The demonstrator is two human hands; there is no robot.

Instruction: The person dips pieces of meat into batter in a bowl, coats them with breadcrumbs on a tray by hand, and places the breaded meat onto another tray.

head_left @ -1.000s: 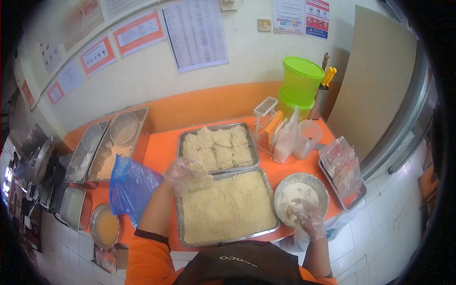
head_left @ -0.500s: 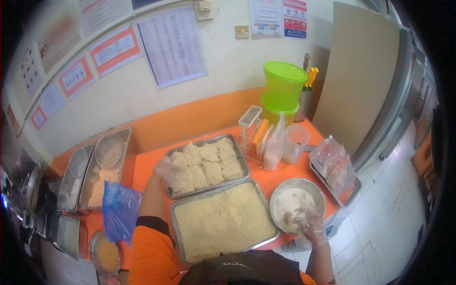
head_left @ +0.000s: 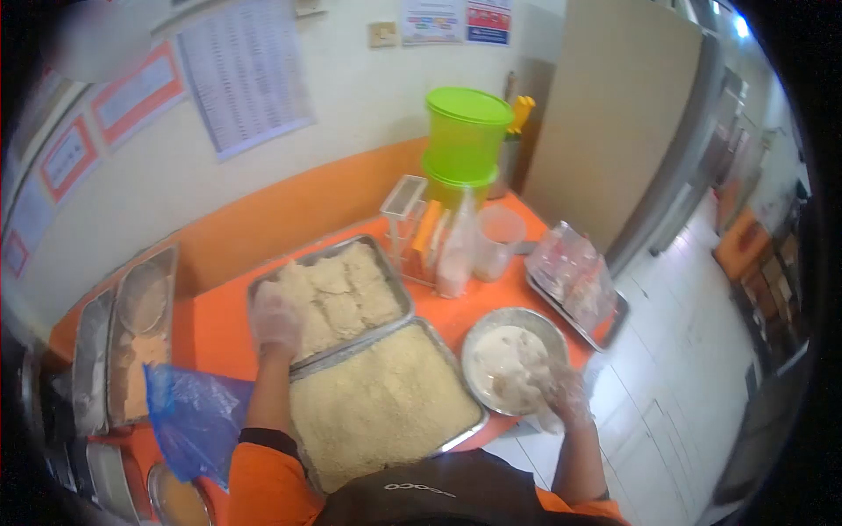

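Observation:
My left hand (head_left: 277,319), in a clear plastic glove, lies along the left side of a metal tray, its fingers stretched over the crumb-coated pieces (head_left: 338,289) there. Just in front, a second metal tray holds a deep layer of pale breadcrumbs (head_left: 381,403). My right hand (head_left: 563,394), also gloved, is at the right side of a round metal bowl (head_left: 475,396) with its fingers reaching in. White batter-like mix with lumps (head_left: 504,355) fills the bowl. Those fingers are blurred and coated, so whatever may be between them does not show.
A blue plastic bag (head_left: 197,421) lies left of the trays, near long pans with sieves (head_left: 145,298) and a bowl of orange-yellow liquid (head_left: 180,500). Behind stand lidded green tubs (head_left: 469,140), a clear jug (head_left: 498,241) and a rack (head_left: 403,219). At right sits a tray of bagged food (head_left: 570,276).
The view has swung right, shifting the table leftward in the picture. My left hand stays by the coated pieces, its fingers now flatter over them. My right hand remains at the bowl.

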